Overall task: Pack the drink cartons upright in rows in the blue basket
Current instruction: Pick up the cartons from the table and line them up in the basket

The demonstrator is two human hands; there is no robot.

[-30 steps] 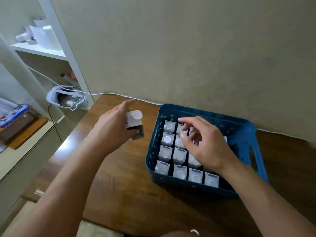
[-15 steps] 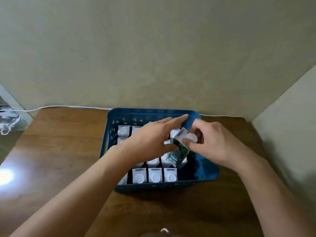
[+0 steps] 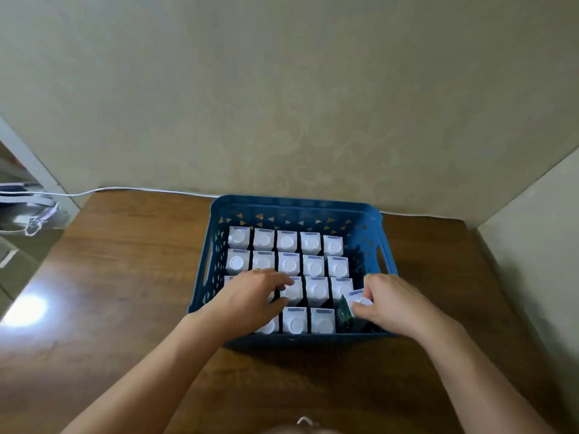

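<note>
A tilted drink carton is pinched at its white cap end by the thumb and curled fingers of the right hand, low in the near right corner of the blue basket. Its green printed side is turned to the left of those fingers. The packed cartons are seen standing upright in rows just beyond and to the left of them, caps up. The left hand is laid over the cartons of the near left rows, its fingers loosely bent and resting on a carton top; no grip can be made out. The basket is set on a brown wooden table against a beige wall. A white cable is run along the table's far edge.
</note>
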